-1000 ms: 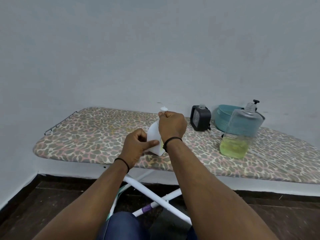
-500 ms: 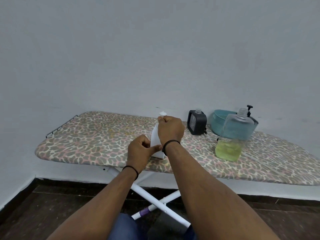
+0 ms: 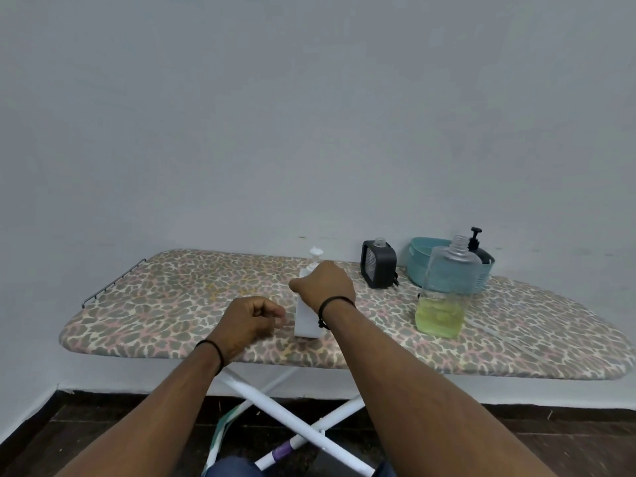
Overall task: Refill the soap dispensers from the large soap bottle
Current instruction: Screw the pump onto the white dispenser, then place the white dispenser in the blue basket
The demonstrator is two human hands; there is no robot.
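Note:
A white soap dispenser (image 3: pixel 305 320) stands upright near the front edge of the ironing board (image 3: pixel 172 304), and its pump head (image 3: pixel 315 253) shows above my fist. My right hand (image 3: pixel 325 284) is closed around the dispenser's neck. My left hand (image 3: pixel 251 318) hovers just left of the white dispenser with its fingers curled, apart from it and holding nothing. The large clear soap bottle (image 3: pixel 444 294) stands to the right with no cap, its lower third filled with yellow-green liquid. A black square dispenser (image 3: pixel 378 266) with an open neck stands behind.
A teal basket (image 3: pixel 421 266) sits at the back right against the wall, with a black pump dispenser (image 3: pixel 476 242) in it behind the large bottle. The board's white crossed legs (image 3: pixel 275 411) stand over a dark floor. A wire rack ends the board on the left.
My left hand has let go of the white dispenser's body and drawn away to the left. My right hand stays on the neck. The view has pulled back slightly.

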